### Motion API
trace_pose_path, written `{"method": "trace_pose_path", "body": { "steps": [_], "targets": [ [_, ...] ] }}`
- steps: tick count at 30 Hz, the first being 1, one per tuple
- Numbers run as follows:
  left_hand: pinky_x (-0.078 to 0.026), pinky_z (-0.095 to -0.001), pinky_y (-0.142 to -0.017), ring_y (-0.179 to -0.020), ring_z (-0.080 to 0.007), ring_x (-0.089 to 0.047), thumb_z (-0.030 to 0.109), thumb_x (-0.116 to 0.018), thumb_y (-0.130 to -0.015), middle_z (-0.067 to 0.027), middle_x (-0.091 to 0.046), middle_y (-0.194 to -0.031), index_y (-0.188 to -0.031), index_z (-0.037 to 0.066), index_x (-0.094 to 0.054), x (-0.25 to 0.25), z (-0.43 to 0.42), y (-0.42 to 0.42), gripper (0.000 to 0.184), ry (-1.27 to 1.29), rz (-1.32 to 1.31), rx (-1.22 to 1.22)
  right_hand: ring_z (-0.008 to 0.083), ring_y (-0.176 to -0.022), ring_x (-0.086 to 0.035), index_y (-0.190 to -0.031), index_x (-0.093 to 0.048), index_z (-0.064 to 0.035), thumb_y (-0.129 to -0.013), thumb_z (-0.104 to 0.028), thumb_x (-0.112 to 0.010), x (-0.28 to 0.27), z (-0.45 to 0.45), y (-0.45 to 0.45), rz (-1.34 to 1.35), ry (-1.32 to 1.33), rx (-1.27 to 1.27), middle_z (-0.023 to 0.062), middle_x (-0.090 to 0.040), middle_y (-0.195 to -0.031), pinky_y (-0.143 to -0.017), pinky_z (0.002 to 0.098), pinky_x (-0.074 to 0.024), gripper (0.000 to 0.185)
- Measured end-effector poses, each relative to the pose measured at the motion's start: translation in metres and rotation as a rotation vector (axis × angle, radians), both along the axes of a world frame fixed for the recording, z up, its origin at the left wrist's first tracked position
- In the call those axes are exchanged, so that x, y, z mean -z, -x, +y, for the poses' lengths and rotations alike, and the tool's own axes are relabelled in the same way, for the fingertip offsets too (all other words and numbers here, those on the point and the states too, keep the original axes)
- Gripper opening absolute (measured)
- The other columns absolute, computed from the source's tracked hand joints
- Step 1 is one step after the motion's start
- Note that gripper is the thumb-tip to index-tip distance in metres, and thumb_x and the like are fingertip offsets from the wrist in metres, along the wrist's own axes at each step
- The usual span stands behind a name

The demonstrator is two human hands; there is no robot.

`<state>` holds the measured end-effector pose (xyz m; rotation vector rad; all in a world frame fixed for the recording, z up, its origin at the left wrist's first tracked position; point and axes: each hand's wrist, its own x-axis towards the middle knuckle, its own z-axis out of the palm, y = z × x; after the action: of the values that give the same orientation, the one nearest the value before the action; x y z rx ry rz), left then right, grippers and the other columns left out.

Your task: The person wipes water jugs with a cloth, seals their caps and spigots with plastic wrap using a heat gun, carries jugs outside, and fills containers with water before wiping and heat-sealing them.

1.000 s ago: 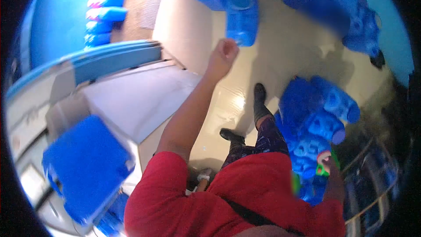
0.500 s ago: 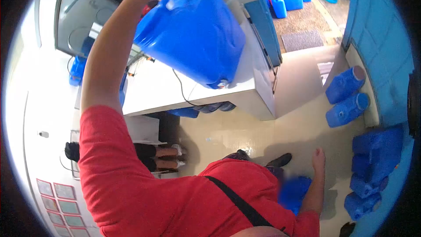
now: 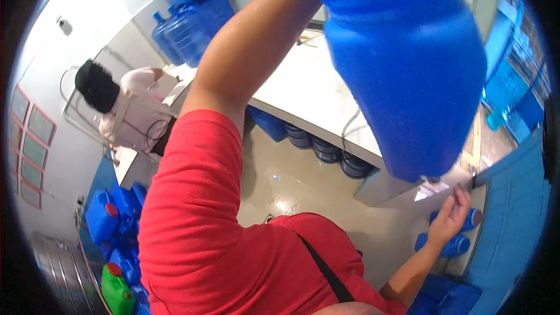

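A large blue water jug [image 3: 408,76] is up in the air at the upper right, its long body slanting down. My left forearm [image 3: 262,29] reaches up to the jug's top end, where my left hand is hidden at the frame's upper edge; the jug hangs from that side. At the jug's lower end a small spout or cap [image 3: 430,179] shows. Just below it is my right hand [image 3: 450,216], fingers apart and holding nothing; whether a fingertip touches the jug I cannot tell.
A white counter [image 3: 309,99] runs behind the jug, with round dark bottles [image 3: 326,150] beneath. At left, a person in a black cap [image 3: 96,87] works by large bottles [image 3: 186,35]. Blue jugs [image 3: 125,216] and a green jug [image 3: 116,289] stand lower left. Two blue containers [image 3: 455,245] lie near my right hand.
The jug has swung from above the counter towards the right, held up by my left arm. My right hand has risen from my side towards the jug's lower end. The view has turned.
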<state>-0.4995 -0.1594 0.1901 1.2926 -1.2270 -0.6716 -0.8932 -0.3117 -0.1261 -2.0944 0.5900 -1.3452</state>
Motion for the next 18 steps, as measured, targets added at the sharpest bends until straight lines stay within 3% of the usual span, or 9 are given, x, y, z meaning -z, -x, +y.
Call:
{"method": "trace_pose_path", "body": {
  "steps": [2, 4, 10, 12, 14, 16, 18],
  "targets": [
    [-0.052, -0.0395, -0.091, -0.099, -0.0258, -0.065, 0.037, -0.059, -0.095, -0.0129, -0.067, -0.107, -0.122, 0.001, -0.060, 0.004, 0.061, -0.030, 0.045, 0.126, 0.155, -0.001, 0.0252, -0.117, -0.055, -0.116, -0.059, 0.0034, -0.100, -0.010, -0.053, -0.020, 0.014, -0.038, -0.099, 0.071, -0.019, 0.0157, -0.058, -0.125, -0.102, 0.0375, -0.0427, 0.021],
    [-0.051, -0.0396, -0.092, -0.100, -0.0258, -0.065, 0.035, -0.060, -0.095, -0.0126, -0.067, -0.107, -0.123, 0.002, -0.059, 0.010, 0.114, -0.054, 0.043, 0.224, 0.252, -0.027, 0.0255, -0.116, -0.055, -0.115, -0.058, 0.0033, -0.100, -0.008, -0.052, -0.031, 0.026, -0.073, -0.268, -0.081, -0.095, 0.0158, -0.057, -0.126, -0.102, 0.0370, -0.0429, 0.020],
    [-0.050, -0.0399, -0.096, -0.103, -0.0260, -0.064, 0.028, -0.063, -0.094, -0.0116, -0.066, -0.108, -0.124, 0.004, -0.057, 0.013, 0.222, -0.096, 0.039, 0.419, 0.292, -0.122, 0.0197, -0.107, -0.055, -0.114, -0.058, -0.0002, -0.095, -0.003, -0.053, -0.026, 0.068, -0.175, -0.196, -0.215, -0.376, 0.0116, -0.057, -0.120, -0.098, 0.0336, -0.0441, 0.019],
    [-0.049, -0.0400, -0.097, -0.104, -0.0260, -0.064, 0.025, -0.064, -0.094, -0.0113, -0.066, -0.108, -0.125, 0.004, -0.056, 0.010, 0.227, -0.102, 0.038, 0.441, 0.263, -0.134, 0.0191, -0.105, -0.056, -0.113, -0.058, -0.0005, -0.096, -0.005, -0.055, -0.033, 0.075, -0.203, -0.087, -0.218, -0.476, 0.0106, -0.058, -0.117, -0.097, 0.0325, -0.0445, 0.018],
    [-0.048, -0.0401, -0.098, -0.105, -0.0261, -0.064, 0.023, -0.065, -0.094, -0.0110, -0.066, -0.109, -0.125, 0.005, -0.055, 0.017, 0.209, -0.100, 0.038, 0.429, 0.236, -0.145, 0.0184, -0.102, -0.057, -0.113, -0.058, -0.0010, -0.098, -0.007, -0.056, -0.032, 0.075, -0.232, -0.136, -0.421, -0.602, 0.0088, -0.059, -0.112, -0.096, 0.0319, -0.0450, 0.017],
    [-0.048, -0.0402, -0.099, -0.106, -0.0261, -0.063, 0.021, -0.066, -0.094, -0.0106, -0.066, -0.109, -0.126, 0.006, -0.054, 0.042, 0.180, -0.090, 0.038, 0.422, 0.204, -0.193, 0.0173, -0.101, -0.058, -0.116, -0.057, -0.0011, -0.101, -0.015, -0.055, -0.032, 0.070, -0.262, -0.109, -0.485, -0.742, 0.0076, -0.061, -0.111, -0.094, 0.0314, -0.0456, 0.020],
    [-0.044, -0.0440, -0.104, -0.113, -0.0270, -0.060, 0.008, -0.065, -0.093, -0.0088, -0.062, -0.112, -0.126, 0.008, -0.046, 0.082, 0.152, -0.076, 0.038, 0.395, 0.166, -0.363, 0.0174, -0.101, -0.059, -0.123, -0.054, -0.0017, -0.105, -0.029, -0.050, -0.026, 0.066, -0.296, -0.047, -0.718, -0.867, 0.0082, -0.062, -0.109, -0.093, 0.0319, -0.0465, 0.033]
  ]
}}
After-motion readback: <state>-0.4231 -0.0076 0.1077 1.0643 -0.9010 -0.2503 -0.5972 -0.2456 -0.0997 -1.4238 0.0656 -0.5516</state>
